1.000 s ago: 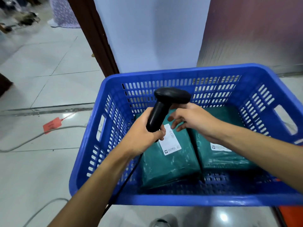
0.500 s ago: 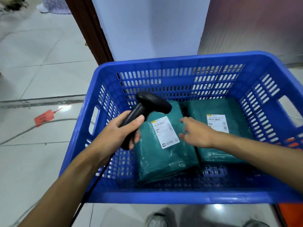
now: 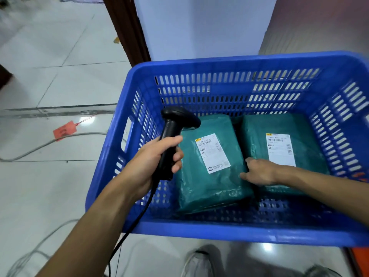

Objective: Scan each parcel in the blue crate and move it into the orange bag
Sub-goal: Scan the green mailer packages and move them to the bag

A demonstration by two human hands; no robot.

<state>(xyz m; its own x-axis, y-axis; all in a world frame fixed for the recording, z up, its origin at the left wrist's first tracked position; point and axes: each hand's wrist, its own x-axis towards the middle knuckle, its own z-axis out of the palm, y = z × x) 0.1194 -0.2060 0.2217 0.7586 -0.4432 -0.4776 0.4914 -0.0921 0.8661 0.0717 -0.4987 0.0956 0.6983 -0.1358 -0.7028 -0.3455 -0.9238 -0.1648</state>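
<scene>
The blue crate (image 3: 219, 232) stands on the tiled floor and holds two green parcels side by side, white labels up. My left hand (image 3: 151, 164) grips the black barcode scanner (image 3: 175, 124) over the crate's left side, its head above the far left corner of the left parcel (image 3: 211, 184). My right hand (image 3: 259, 172) reaches in from the right; its thumb and fingertips touch that parcel's right edge, at the gap beside the right parcel (image 3: 299, 136). Its other fingers are hidden. A sliver of the orange bag (image 3: 361, 262) shows at the bottom right.
A red tag (image 3: 64, 129) and a grey cable (image 3: 60, 139) lie on the floor left of the crate. A dark door frame (image 3: 127, 27) and a pale wall stand behind it. My shoes (image 3: 199, 262) are just below the crate's near rim.
My left hand has drawn the scanner left, off the left parcel's label. My right hand has slid from that parcel's far end down to the gap between the two parcels.
</scene>
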